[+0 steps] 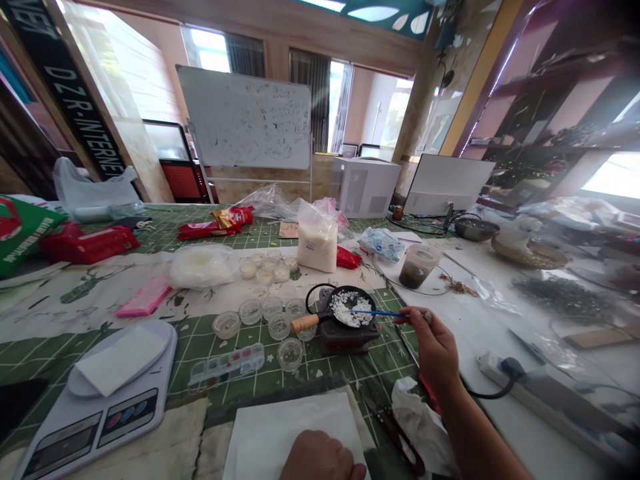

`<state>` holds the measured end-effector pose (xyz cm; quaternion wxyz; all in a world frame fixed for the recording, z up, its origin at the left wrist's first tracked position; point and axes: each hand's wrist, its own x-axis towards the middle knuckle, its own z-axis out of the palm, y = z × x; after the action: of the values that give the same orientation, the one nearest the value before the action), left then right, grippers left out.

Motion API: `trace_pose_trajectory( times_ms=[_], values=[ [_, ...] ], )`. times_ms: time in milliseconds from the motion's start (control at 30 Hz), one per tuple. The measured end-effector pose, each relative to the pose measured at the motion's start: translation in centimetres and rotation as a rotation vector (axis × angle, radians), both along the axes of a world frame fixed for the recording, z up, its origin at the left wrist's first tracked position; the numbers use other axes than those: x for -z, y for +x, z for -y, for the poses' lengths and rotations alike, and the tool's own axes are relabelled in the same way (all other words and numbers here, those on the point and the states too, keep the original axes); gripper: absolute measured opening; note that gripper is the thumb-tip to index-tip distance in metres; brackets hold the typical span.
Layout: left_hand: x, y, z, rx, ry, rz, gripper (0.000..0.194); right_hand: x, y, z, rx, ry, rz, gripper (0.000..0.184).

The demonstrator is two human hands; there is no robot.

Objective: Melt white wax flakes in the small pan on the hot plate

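My right hand (434,343) pinches a thin blue stick (377,313), whose tip reaches into white pellets (346,307) in a small black frying pan (371,319). The pan has a wooden handle (305,323) pointing left and rests on a small dark burner (350,340). My left hand (323,457) lies curled into a fist on white paper (250,433) at the bottom edge; nothing shows in it. Several clear round dishes (290,354) stand left of the pan, near a clear compartment box (227,367). Behind the pan stands a bag of white granules (318,240).
A kitchen scale (163,373) with folded paper sits left. Scissors (395,433) and a crumpled tissue (420,420) lie near my right forearm. A power strip (540,400) and cable are farther right. A plastic cup (419,267) of dark contents stands behind my right hand.
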<state>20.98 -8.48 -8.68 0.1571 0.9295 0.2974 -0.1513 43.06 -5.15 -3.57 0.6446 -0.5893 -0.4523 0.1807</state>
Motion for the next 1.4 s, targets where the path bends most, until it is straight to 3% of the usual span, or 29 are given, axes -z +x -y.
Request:
trace_pose_trajectory(
  times_ms=[167, 400, 667, 833, 1000, 1167, 1267, 1400],
  values=[
    [0.1, 0.0, 0.0, -0.001, 0.004, 0.021, 0.036, -0.1, 0.1, 0.1, -0.049, -0.033, 0.030, 0.030],
    [0.3, -0.1, 0.0, 0.011, 0.003, 0.045, 0.036, -0.2, 0.1, 0.3, 0.230, 0.007, 0.139, 0.035],
    [0.1, -0.2, 0.0, -0.013, -0.003, 0.037, 0.032, -0.1, -0.8, 0.5, -0.056, -0.005, 0.119, 0.030],
    [-0.7, -0.1, -0.2, 0.008, -0.045, -0.008, 0.036, 0.3, -0.4, 0.1, 0.092, -0.011, 0.107, 0.030],
    [-1.3, 0.0, 0.0, 0.006, -0.038, -0.015, 0.035, 0.1, -0.9, 0.3, -0.044, -0.061, 0.184, 0.031],
    [-1.4, 0.1, -0.2, 0.000, -0.064, -0.044, 0.038, -0.5, -1.3, 1.0, 0.007, 0.079, 0.123, 0.025],
    [-1.2, 0.1, -0.3, 0.005, -0.061, -0.038, 0.038, -0.3, -1.4, 1.0, -0.104, 0.020, 0.200, 0.025],
    [-0.7, 0.0, -0.2, 0.005, -0.063, -0.013, 0.036, 0.0, -1.1, 0.8, -0.049, 0.000, 0.148, 0.027]
  ],
)
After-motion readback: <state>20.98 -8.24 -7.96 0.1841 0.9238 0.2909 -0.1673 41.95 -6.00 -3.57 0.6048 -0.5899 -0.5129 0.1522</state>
